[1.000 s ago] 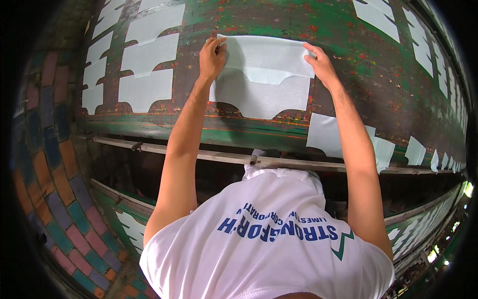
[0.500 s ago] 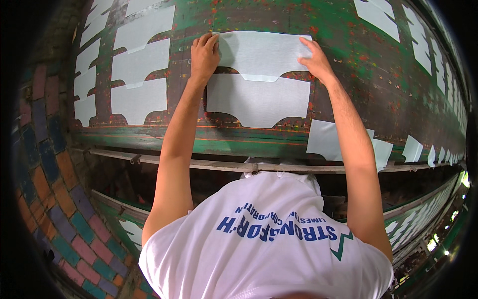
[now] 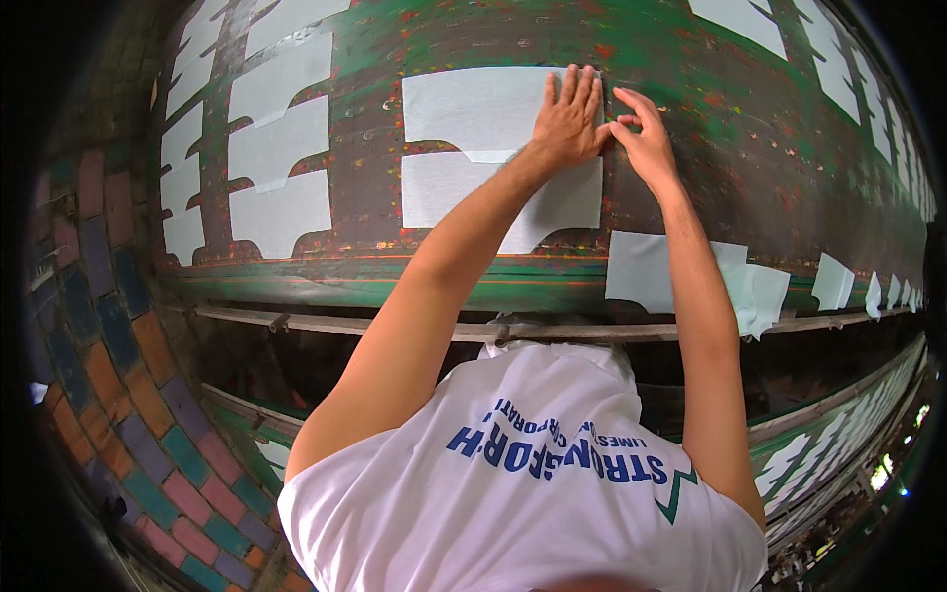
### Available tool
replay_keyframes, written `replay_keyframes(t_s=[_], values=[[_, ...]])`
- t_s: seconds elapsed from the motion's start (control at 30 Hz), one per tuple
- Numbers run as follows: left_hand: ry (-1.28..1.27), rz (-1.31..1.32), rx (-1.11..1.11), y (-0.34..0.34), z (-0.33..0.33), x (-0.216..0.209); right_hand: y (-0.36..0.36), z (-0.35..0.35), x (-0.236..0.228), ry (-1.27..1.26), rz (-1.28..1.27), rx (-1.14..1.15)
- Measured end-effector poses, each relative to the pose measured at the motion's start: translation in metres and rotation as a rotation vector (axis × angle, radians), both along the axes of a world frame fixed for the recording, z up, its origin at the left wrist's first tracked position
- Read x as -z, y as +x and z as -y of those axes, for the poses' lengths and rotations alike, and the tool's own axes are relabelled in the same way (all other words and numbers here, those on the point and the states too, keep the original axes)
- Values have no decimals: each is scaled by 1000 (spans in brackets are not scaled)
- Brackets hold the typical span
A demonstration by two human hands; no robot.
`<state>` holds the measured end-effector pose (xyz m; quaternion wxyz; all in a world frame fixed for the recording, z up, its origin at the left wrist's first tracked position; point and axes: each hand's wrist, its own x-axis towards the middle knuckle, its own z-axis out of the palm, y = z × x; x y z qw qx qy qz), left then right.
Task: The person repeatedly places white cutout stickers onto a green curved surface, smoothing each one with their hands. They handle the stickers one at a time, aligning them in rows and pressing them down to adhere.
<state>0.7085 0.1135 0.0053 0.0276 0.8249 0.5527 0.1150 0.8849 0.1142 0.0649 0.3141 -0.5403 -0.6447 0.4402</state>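
Evidently, the left hand (image 3: 567,123) lay palm down across the right part of the upper white piece (image 3: 473,109), its fingertips at the top right corner. Its grip was flat and slightly spread, pinching nothing. The right hand (image 3: 643,143) was just beyond that piece's right edge, over bare surface (image 3: 710,178); its grip was loosely spread, index finger apart from thumb, and held nothing. The thumb tips of both hands came close together, but whether they touched could not be told.

The upper white piece lay flat on the surface, straight along its top, with a tab at its lower edge that overlapped the lower white piece (image 3: 434,192). The left forearm crossed in front of part of that lower one.

The surface was dark and green, flecked with red and orange. Columns of similar white pieces (image 3: 281,138) lay to the left, and more pieces (image 3: 745,25) lay at the upper right. Near the right forearm, loose white pieces (image 3: 636,266) lay at the near edge, by a rail (image 3: 395,326). Multicoloured bricks (image 3: 158,434) showed at the lower left, beside the person's white shirt (image 3: 523,483).
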Motion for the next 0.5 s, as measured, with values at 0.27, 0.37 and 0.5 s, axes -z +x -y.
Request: replay_keyframes(t_s=[0.27,0.37,0.5], values=[[-34,171,-5,-11,5,8,145,71,-7,-50,88,36],[-38,169,-205,-59,13,14,213,92,-11,-80,288,19],[-110,81,-513,-126,41,11,284,112,-16,95,538,-119]])
